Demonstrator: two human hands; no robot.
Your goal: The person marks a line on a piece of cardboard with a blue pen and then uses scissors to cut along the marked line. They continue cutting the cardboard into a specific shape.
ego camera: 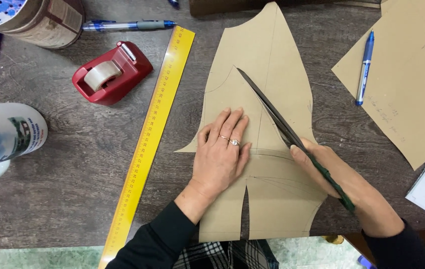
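Observation:
A brown paper pattern piece (267,65) lies flat on the dark wooden table (73,169), with pencil lines drawn on it and a narrow slit cut up from its near edge. My left hand (220,152) presses flat on the middle of the paper, fingers together, rings on one finger. My right hand (344,187) grips the green handles of long dark scissors (272,109). Their blades lie along a drawn line on the paper, the tip pointing up and left toward the pattern's centre.
A long yellow ruler (148,139) lies diagonally left of the pattern. Left of it sit a red tape dispenser (110,72), a white mug (3,137), a round tin (38,17) and blue pens (128,25). More brown paper (411,84) with a blue pen (365,67) lies at right.

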